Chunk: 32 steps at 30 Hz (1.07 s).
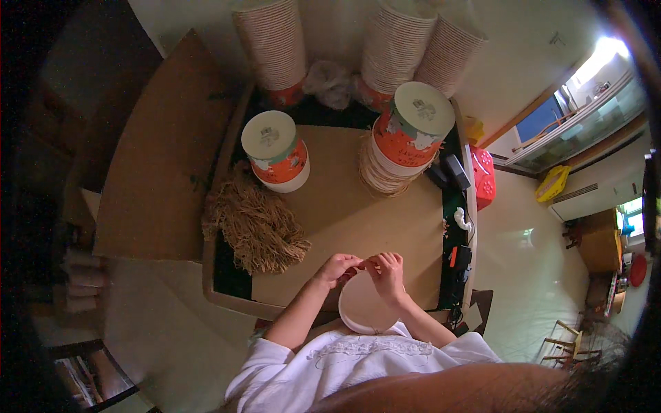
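A pale round lid or paper bowl point(363, 307) stands tilted against my body at the near edge of the cardboard-covered table point(344, 206). My left hand point(337, 267) and my right hand point(387, 270) meet at its top rim, fingers pinched together on the rim or on something small there; what lies between the fingertips is too small to tell. A heap of tan fibre strands point(256, 224) lies to the left of my hands.
Two stacks of orange-and-white paper tubs point(277, 151) point(412, 127) stand on the table, with tall stacks of ribbed cups point(272, 45) point(406, 45) behind. A flat brown board point(162, 158) lies left. A red stool point(483, 177) stands right of the table.
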Available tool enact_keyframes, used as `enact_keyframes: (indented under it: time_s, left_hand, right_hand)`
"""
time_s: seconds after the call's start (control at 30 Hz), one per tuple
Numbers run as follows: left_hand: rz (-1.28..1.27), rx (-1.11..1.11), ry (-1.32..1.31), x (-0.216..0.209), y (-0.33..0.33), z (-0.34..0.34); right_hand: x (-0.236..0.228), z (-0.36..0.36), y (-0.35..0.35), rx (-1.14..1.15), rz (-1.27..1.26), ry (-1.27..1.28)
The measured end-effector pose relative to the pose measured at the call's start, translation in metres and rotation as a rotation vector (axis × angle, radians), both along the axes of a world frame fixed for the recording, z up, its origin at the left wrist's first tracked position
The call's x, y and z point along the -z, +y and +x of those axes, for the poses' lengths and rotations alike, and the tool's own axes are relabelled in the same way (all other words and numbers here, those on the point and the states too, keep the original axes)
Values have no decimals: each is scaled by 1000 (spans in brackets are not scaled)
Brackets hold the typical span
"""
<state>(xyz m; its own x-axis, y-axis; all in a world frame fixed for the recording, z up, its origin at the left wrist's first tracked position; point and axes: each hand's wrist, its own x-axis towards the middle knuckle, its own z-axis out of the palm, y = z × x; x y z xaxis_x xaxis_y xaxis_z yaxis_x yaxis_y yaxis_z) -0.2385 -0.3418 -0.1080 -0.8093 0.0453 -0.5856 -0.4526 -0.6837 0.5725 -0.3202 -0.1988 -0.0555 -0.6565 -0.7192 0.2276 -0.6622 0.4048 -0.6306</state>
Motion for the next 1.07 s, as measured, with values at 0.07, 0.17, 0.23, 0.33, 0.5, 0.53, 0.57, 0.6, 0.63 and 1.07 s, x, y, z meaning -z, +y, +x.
enact_keyframes:
  time_s: [0.07, 0.17, 0.23, 0.33, 0.5, 0.53, 0.57, 0.6, 0.63, 1.07]
  left_hand:
    - [23, -16, -4, -2, 0, -1]
    - [-30, -56, -41, -12, 3, -2]
    - [-29, -75, -50, -14, 4, -2]
    - [-26, -98, -65, -17, 4, -2]
    - [-34, -116, -26, -20, 5, -3]
    - [-59, -97, -9, -15, 4, -2]
    - [-82, -77, 9, -13, 3, -2]
    - [-82, -77, 9, -11, 3, -2]
    - [-152, -64, 23, -9, 3, -1]
    - [-542, -92, 92, -10, 11, -3]
  right_hand:
    - [3, 1, 1, 4, 4, 34]
    - [1, 4, 5, -6, 4, 57]
    - [-5, 6, 6, -23, -1, 44]
    - [-12, 9, 9, -62, 26, 47]
    - [-15, 10, 11, -80, 83, 71]
    - [-16, 10, 11, -81, 82, 70]
    - [-18, 8, 10, -88, 65, 92]
    - [-20, 6, 9, -96, 48, 115]
    - [-15, -1, 10, -97, 48, 115]
    - [8, -42, -4, -87, 238, -815]
